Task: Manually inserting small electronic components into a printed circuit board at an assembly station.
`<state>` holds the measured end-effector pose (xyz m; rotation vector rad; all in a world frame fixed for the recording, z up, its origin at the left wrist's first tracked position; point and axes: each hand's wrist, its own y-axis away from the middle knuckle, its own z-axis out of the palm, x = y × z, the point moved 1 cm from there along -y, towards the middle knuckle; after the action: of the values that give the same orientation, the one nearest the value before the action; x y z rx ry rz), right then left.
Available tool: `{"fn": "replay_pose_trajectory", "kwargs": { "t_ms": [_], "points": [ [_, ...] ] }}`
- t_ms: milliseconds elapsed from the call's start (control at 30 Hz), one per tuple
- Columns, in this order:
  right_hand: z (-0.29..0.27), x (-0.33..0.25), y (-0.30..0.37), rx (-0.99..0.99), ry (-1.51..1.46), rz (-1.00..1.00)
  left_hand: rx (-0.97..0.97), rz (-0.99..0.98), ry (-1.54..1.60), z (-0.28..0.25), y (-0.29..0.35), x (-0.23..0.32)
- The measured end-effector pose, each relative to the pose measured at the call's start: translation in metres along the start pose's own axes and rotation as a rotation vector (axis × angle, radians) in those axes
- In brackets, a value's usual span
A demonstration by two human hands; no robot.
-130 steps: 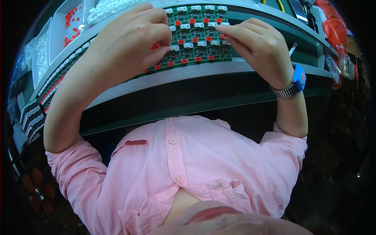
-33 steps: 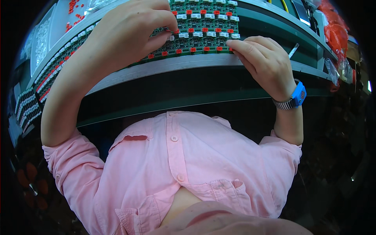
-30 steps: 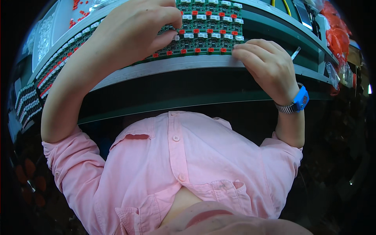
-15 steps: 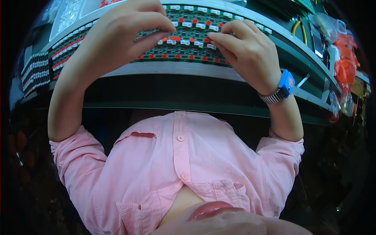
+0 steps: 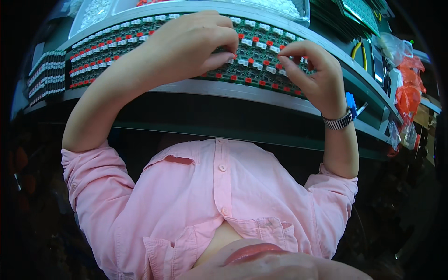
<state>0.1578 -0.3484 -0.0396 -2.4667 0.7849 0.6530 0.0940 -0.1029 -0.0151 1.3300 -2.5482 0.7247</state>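
A long row of green circuit boards (image 5: 254,70) with rows of small red and white connectors lies in a metal frame (image 5: 210,89) in front of me. My left hand (image 5: 200,44) is over the middle of the boards, thumb and forefinger pinched close to the connectors. Whatever is between those fingertips is too small to name. Farther right, my right hand (image 5: 322,72) also bends over the boards, its thumb and forefinger tips drawn together at a connector. Its grip is partly hidden too. A blue wrist strap (image 5: 351,105) with a metal band circles my right wrist.
Beyond the frame stand a white bin (image 5: 74,29) of white connectors and a clear tray (image 5: 306,19) of white parts. More boards (image 5: 46,77) stand stacked at the left. Yellow-handled pliers (image 5: 355,51), green boards (image 5: 359,14) and a red plastic bag (image 5: 410,84) are at the right.
Both hands have moved right along the boards, the left fingers also coming down closer to the connectors. The whole view has shifted slightly, showing more of the trays behind.
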Motion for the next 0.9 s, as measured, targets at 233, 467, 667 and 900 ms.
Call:
{"fn": "replay_pose_trajectory", "kwargs": {
  "t_ms": [233, 467, 667, 900],
  "points": [
    [-0.001, -0.002, -0.002, 0.108, -0.175, 0.009, -0.150, 0.158, -0.063, 0.015, -0.009, -0.024],
    [-0.001, -0.004, 0.003, 0.066, -0.402, 0.183, -0.182, 0.203, 0.059, 0.016, -0.018, -0.023],
    [-0.001, -0.010, -0.002, 0.061, -0.470, 0.200, -0.232, 0.150, 0.197, 0.024, -0.015, -0.028],
    [0.001, -0.005, 0.000, 0.086, -0.586, 0.230, -0.061, 0.185, 0.141, 0.011, -0.021, -0.026]
  ]
}}
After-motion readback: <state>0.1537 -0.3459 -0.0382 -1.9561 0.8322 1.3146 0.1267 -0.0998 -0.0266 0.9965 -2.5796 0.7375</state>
